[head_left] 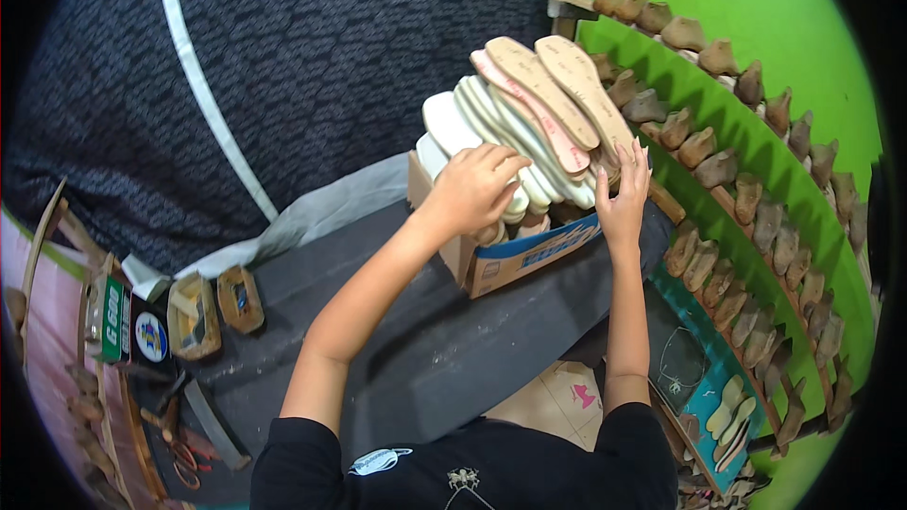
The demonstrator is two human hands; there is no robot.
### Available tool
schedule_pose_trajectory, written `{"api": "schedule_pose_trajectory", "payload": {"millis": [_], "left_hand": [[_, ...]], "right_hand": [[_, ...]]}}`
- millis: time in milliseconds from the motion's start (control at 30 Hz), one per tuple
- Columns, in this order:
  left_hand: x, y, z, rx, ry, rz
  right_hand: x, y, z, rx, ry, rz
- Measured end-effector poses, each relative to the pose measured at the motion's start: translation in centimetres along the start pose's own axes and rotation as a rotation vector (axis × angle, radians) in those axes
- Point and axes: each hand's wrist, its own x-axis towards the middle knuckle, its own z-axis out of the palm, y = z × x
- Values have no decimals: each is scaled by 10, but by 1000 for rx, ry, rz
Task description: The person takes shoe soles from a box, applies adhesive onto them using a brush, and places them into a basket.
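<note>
We see a stack of flat, foot-shaped insoles, tan [545, 93], pink [561, 145] and white [452, 121], standing out of an open brown cardboard box with a blue printed edge [487, 280]. The box rests on a dark-covered table [425, 349], toward 1 o'clock from the centre of the view. The person's left hand [480, 187] arches over the white insoles at the stack's 8 o'clock side, its fingers bent; we cannot tell whether they grip or merely rest. The right hand [621, 198] stands at the 4 o'clock side, thumb and fingers spread apart beside the lower end of the rightmost tan insole; whether it grips that end, we cannot tell.

We judge each insole light, thin and fairly stiff lengthwise, not fragile, though smooth faces may let neighbours slide. The long edges, near mid-length, appear the best place to pinch one; a bundle would want support from both sides.

The insoles' long axes run roughly from 11 o'clock to 5 o'clock, nearly parallel and slightly fanned. We cannot say with certainty which ends are toes.
</note>
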Motion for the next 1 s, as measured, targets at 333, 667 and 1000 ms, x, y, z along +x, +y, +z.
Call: {"api": "schedule_pose_trajectory", "payload": {"millis": [333, 667, 1000], "left_hand": [[57, 0, 52, 41, 64, 179], [64, -6, 62, 77, 68, 168], [48, -2, 47, -106, 158, 55]], "right_hand": [[34, 27, -4, -48, -165, -95], [46, 33, 0, -28, -168, -82], [35, 10, -8, 14, 42, -115]]}}
